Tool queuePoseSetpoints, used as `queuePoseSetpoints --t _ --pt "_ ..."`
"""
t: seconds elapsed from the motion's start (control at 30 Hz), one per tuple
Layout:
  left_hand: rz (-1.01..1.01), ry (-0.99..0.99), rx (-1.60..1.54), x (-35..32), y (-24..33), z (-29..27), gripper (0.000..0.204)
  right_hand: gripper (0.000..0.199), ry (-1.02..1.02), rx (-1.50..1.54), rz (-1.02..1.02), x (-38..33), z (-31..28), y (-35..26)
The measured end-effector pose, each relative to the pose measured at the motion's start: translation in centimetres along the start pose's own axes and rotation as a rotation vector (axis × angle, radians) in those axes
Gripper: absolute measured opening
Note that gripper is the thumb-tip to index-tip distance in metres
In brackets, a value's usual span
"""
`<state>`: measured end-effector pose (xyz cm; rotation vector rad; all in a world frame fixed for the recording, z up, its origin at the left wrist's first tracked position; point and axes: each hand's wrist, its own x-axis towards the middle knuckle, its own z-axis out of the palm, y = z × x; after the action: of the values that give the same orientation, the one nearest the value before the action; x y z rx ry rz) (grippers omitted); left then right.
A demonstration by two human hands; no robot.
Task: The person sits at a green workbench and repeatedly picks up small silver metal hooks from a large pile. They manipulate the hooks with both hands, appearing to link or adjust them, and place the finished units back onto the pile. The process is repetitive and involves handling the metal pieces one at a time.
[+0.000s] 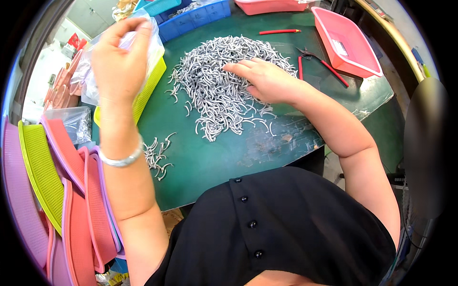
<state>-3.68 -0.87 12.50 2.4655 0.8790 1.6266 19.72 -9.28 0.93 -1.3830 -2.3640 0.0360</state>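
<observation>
A large heap of small curved grey metal pieces (214, 90) covers the middle of the green table. My right hand (272, 81) lies over the heap's right side, fingers stretched out and thumb apart, touching the pieces. At the upper left my left hand (121, 57) is raised, its thumb and fingers pinched at the edge of a clear plastic bag (155, 40). Most of that bag hangs behind the hand and over a yellow-green basket (151, 88). What the bag holds is hidden. A few loose curved pieces (157, 155) lie beside my left forearm.
Red-handled pliers (329, 69) and a red pencil-like tool (280, 32) lie right of the heap. A pink basket (350, 47) stands far right, a blue bin (195, 20) at the back. Stacked colored baskets (76, 200) crowd the left; a filled clear bag (71, 123) sits behind them.
</observation>
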Motion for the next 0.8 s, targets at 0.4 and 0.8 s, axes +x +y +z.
queuePoseSetpoints --t 0.4,0.8 --pt "-0.387 -0.398 -0.323 -7.5 1.2 5.7 0.013 0.056 0.12 0.389 0.107 0.7 -0.1 1.7" --pt "-0.682 -0.623 -0.654 -9.8 1.8 8.2 0.012 0.04 0.144 1.841 0.438 1.4 1.3 0.6"
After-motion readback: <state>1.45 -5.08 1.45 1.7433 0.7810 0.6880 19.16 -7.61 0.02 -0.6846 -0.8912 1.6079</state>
